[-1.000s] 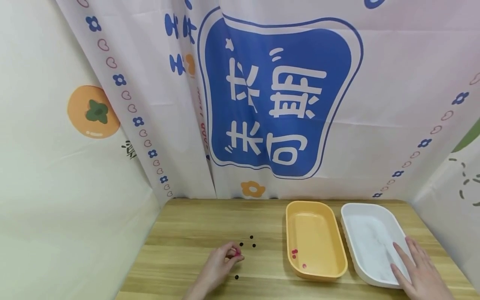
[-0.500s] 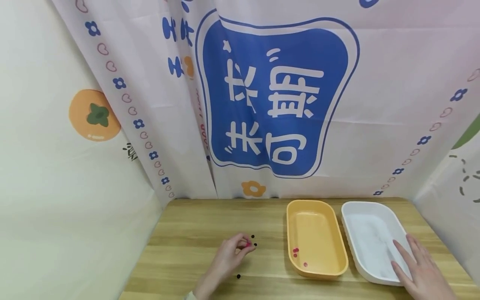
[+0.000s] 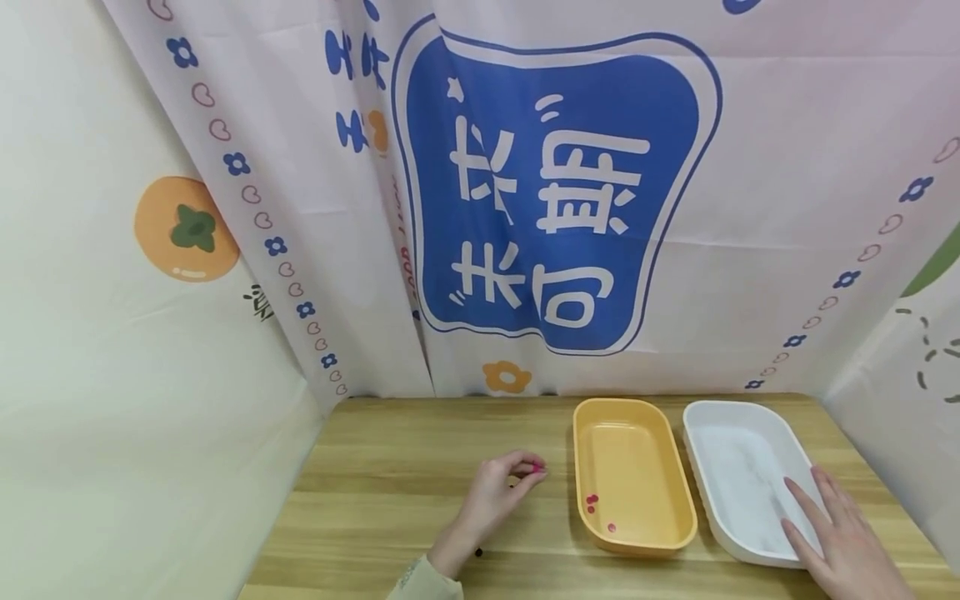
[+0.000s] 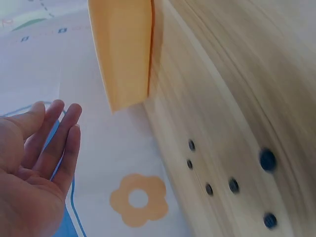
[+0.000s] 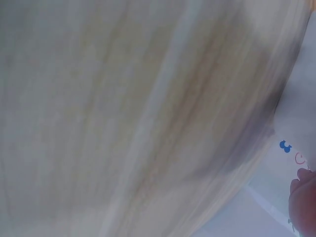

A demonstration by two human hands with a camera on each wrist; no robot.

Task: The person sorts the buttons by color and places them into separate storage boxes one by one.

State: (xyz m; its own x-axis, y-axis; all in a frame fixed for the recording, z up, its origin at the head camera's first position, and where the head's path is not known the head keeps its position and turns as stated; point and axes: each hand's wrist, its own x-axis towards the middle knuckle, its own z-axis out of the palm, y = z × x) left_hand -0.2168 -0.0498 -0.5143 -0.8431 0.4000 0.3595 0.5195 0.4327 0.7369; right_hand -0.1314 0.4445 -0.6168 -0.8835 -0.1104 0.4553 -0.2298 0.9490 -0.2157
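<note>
In the head view my left hand (image 3: 498,492) pinches a small round pink piece (image 3: 537,468) between thumb and fingertips, above the table just left of the yellow tray (image 3: 636,547). Several similar pink pieces (image 3: 592,499) lie inside that tray, near its left wall. The left wrist view shows the left hand (image 4: 29,182) beyond several small round black pieces (image 4: 267,160); the pink piece does not show there. My right hand (image 3: 851,533) rests with spread fingers over the right rim of the white tray (image 3: 738,467).
Both trays stand side by side on the wooden table (image 3: 375,467). One black piece (image 3: 478,552) lies near my left wrist; others are mostly hidden by the hand. A printed curtain (image 3: 750,208) hangs along the table's back edge, with pale cloth at both sides.
My left hand has moved right and slightly away, carrying the pink piece past the black pieces toward the yellow tray. The right hand has stayed on the white tray.
</note>
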